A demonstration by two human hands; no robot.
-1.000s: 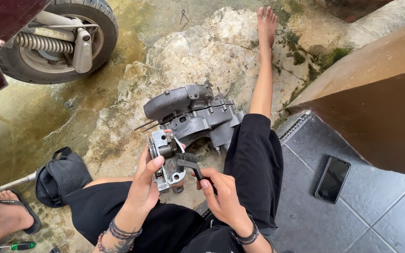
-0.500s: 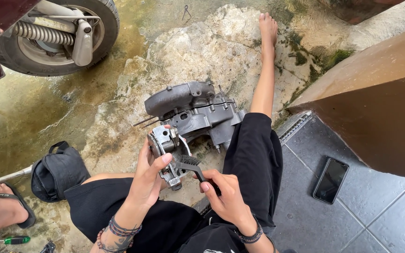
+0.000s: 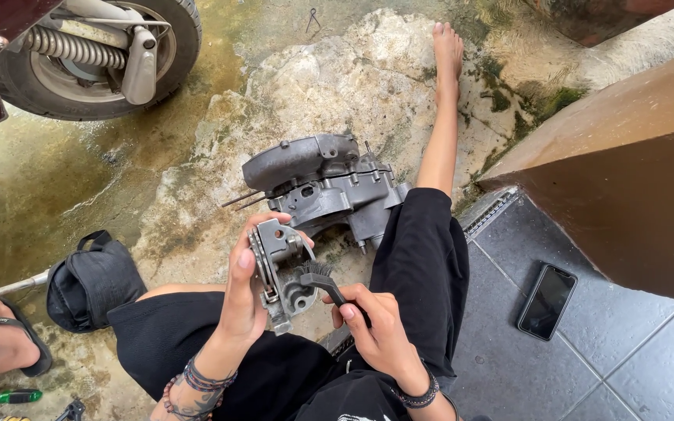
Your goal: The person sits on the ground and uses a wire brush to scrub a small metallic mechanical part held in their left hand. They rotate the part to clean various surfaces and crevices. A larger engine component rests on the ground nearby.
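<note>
Brush [image 3: 323, 282] shifted rightward, metal part [image 3: 281, 273] upright lengthwise

The ground is rough, stained concrete [image 3: 157, 179] with a pale patch around a grey engine casing [image 3: 317, 187], which rests on it. Left of the casing lies a black bag [image 3: 95, 281]; further left and nearer, a green-handled screwdriver [image 3: 11, 397]. Beyond the casing stands a scooter wheel [image 3: 95, 58]. Right of it, on dark floor tiles [image 3: 633, 366], lies a black phone [image 3: 548, 301].
</note>
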